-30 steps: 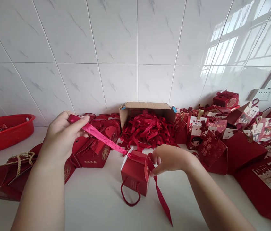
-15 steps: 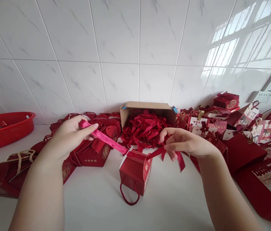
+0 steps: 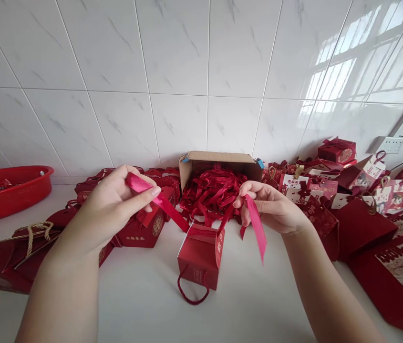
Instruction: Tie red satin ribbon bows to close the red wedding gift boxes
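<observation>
A small red gift box stands on the white table in front of me, its dark red cord handle hanging toward me. A red ribbon runs across the top of the box, rising to both sides. My left hand pinches one end of it between thumb and fingers, up and left of the box. On the right, my right hand grips the other stretch, and a lighter tail hangs below the fingers. Neither hand touches the box itself.
Behind the gift box, a cardboard carton lies open with a heap of red ribbons. Red boxes crowd the left, and decorated red boxes the right. A red basin stands far left, against the tiled wall.
My right hand has risen slightly and turned, its ribbon tail now hanging straighter. My left hand has shifted right, toward the box. The ribbon's sides stand steeper.
</observation>
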A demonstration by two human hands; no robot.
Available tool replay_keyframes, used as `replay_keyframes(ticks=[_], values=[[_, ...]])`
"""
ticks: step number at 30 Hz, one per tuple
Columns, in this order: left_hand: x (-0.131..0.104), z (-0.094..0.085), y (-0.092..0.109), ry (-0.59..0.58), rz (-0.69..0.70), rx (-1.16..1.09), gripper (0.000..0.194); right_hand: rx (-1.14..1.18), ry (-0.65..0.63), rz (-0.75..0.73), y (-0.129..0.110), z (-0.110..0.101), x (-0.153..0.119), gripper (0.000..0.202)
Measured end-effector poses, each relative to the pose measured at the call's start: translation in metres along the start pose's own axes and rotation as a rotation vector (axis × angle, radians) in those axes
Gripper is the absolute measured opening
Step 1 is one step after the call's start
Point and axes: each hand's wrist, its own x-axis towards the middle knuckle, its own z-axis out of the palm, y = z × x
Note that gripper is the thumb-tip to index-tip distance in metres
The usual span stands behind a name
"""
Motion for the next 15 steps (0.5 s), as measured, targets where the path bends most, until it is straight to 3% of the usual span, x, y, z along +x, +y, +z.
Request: replay_keyframes(ticks=[6, 11, 15], values=[[-0.008, 0.007, 0.003, 0.020, 0.054, 0.033, 0.026, 0.034, 0.169, -0.136, 0.001, 0.002, 0.003, 0.031], [-0.012, 0.015, 0.008, 0.118, 0.163, -0.008, 0.047, -0.021, 0.329, -0.235, -0.004, 0.012, 0.000, 0.026], [-0.016, 0.026, 0.023, 0.254, 0.124, -0.051, 0.058, -0.096, 0.430, -0.319, -0.005, 0.020, -0.003, 0.022]])
